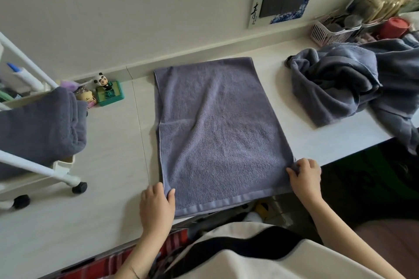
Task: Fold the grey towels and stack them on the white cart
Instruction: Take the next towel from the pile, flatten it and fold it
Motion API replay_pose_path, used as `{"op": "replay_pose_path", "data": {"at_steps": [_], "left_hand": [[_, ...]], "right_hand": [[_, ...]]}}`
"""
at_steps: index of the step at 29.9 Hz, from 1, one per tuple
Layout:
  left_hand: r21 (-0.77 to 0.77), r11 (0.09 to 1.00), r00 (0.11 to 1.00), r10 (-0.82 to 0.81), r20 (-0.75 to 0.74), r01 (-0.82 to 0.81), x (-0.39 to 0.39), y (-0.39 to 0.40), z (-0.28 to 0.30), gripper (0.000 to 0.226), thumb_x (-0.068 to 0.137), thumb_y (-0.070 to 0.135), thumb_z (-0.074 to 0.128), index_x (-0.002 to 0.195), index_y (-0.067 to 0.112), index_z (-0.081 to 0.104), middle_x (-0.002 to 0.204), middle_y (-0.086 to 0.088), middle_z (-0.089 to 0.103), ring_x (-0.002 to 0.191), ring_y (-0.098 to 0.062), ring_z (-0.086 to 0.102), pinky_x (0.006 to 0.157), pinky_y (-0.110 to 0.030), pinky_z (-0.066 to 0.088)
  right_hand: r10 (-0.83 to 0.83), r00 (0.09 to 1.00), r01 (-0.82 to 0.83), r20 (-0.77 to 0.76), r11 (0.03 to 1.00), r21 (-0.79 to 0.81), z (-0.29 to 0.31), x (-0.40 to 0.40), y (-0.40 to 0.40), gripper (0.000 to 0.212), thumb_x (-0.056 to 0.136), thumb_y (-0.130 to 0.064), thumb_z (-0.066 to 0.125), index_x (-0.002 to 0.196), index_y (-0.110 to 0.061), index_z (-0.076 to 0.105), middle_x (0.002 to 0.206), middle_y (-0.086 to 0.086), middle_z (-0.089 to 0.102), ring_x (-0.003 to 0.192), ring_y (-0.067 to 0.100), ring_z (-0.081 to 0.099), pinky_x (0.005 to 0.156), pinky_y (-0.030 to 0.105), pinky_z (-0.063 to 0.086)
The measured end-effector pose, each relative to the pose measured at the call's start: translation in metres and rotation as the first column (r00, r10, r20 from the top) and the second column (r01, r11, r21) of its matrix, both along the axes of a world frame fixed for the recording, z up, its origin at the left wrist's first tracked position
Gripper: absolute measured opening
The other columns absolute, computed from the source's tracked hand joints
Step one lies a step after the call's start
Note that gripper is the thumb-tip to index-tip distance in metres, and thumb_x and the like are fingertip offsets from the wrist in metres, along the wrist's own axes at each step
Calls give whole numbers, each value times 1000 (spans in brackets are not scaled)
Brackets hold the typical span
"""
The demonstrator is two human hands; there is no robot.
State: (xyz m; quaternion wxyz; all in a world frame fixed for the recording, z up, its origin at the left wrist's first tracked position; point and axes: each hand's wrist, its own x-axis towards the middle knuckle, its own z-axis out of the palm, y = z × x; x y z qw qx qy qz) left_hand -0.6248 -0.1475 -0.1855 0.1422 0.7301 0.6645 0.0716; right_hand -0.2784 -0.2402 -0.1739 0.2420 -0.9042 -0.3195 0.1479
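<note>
While the towel point(217, 133) is lying flat on the counter point(108, 142), its two near corners are being pinched. The near-left corner is being held by the left hand point(156, 206), thumb on top of the cloth, and the near-right corner is being gripped by the right hand point(305, 175) with curled fingers. The near hem is being left slightly over the counter edge. A folded towel point(43, 124) is being kept on the white cart point(63, 170) at the left. A crumpled pile point(353, 88) of grey towels is being kept at the right, apart from the flat one. A panda toy point(103, 80) is being kept near the wall.
</note>
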Motion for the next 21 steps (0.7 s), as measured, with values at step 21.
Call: {"op": "replay_pose_path", "data": {"at_steps": [21], "left_hand": [[-393,853,239,484,842,-343,19,97,139,17,85,33,67,89,16,64,103,-11,67,100,-27,63,89,-42,50]], "right_hand": [[180,642,307,-745,830,466,131,20,73,23,96,-20,52,100,3,56,64,5,37,40,5,33,36,16,27]]}}
